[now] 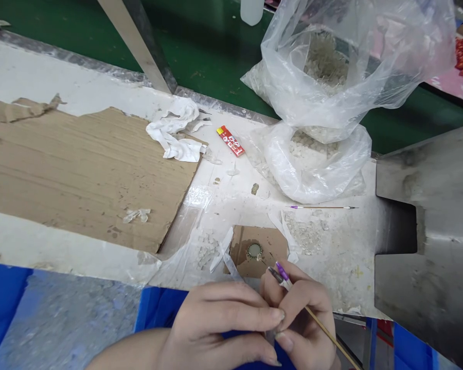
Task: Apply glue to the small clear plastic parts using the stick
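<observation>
My left hand [216, 324] is closed in a pinch at the table's near edge, thumb and forefinger pressed on a small clear piece that I cannot make out well. My right hand [304, 313] grips a thin brush [283, 275] with a purple ferrule and wooden handle, its tip pointing up and left toward a bottle cap [254, 251]. The cap sits on a small brown cardboard square [272, 244] just beyond my fingers. The two hands touch each other.
A large cardboard sheet [73, 169] covers the table's left. White crumpled cloth [175, 128], a red packet [230, 140], a second brush [324, 207] and plastic bags [324, 154] of small clear parts lie farther back. A grey metal housing [428, 231] stands at right.
</observation>
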A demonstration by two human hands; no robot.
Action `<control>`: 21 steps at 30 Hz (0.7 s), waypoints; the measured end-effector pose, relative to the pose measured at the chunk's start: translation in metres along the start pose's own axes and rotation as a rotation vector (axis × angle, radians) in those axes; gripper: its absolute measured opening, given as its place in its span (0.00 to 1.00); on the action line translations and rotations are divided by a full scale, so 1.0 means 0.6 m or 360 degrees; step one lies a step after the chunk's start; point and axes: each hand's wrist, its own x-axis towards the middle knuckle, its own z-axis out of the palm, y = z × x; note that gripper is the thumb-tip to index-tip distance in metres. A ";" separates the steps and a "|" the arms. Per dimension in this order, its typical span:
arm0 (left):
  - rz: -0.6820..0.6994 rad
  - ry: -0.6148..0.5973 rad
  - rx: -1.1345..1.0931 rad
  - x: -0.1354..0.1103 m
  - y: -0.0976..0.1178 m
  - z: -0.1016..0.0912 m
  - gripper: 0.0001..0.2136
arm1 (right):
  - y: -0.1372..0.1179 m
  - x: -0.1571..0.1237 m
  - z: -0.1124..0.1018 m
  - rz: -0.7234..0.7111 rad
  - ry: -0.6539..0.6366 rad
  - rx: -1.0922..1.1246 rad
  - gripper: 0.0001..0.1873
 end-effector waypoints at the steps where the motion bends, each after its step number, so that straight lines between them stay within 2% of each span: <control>1: 0.0009 -0.0013 0.0022 0.000 0.000 -0.002 0.26 | 0.000 0.000 -0.001 -0.0011 0.0004 -0.0010 0.08; 6: 0.0042 -0.0091 0.0080 -0.002 0.000 -0.009 0.26 | -0.003 -0.003 0.000 -0.0041 0.0021 -0.0074 0.06; 21: 0.0143 -0.0017 0.0230 0.003 0.004 -0.001 0.16 | -0.010 0.000 0.002 -0.0168 0.0000 -0.0283 0.05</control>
